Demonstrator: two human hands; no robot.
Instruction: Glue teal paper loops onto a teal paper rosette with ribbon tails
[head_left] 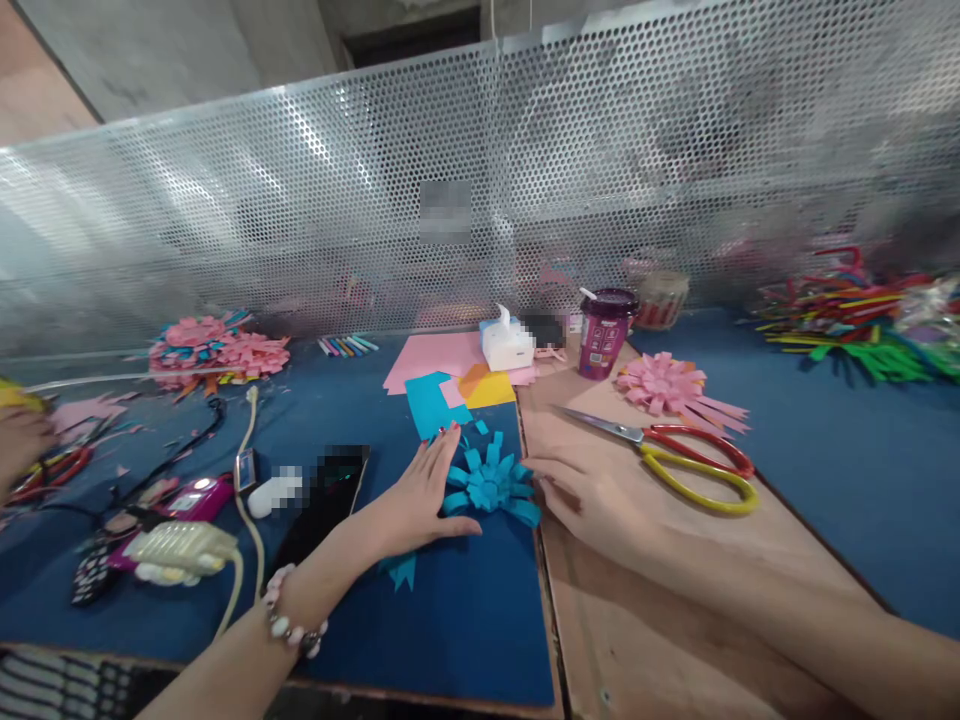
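Note:
A blue paper flower [491, 485] with looped outer strips and a layered centre lies on the blue tabletop. My left hand [420, 500] rests along its left side, fingers stretched and thumb spread away. On its right side is my right hand [592, 500], fingers loosely bent and apart, the fingertips at the outer loops; its thumb is hidden. Part of a blue paper strip [401, 572] shows beneath my left hand. Scissors [645, 437] with red and yellow handles lie open on the wooden board beyond my right hand. Behind them sits a pink paper flower [664, 385].
Blue paper [431, 402], yellow paper [487, 388] and a tissue pack [507, 343] lie ahead, near a purple cup [602, 335]. A phone [319, 515] and cables [251, 500] are left. Another person's hand [22, 440] is at far left. A perforated metal screen [300, 220] stands behind.

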